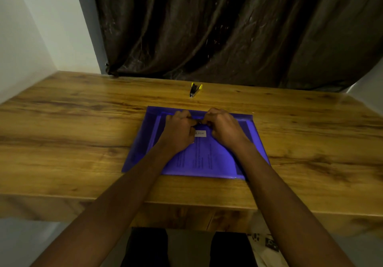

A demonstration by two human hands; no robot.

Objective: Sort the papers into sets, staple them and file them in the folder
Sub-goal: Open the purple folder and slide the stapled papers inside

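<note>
Head view: both hands' curled fingers (182, 116) on folder (251, 140) flap

Bare table (72, 121) flanks the folder (145, 155); a stapler (195, 90) lies beyond.

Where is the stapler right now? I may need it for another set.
In the head view the stapler lies on the wooden table, apart from and beyond the far edge of the purple folder, near the dark curtain.
</note>
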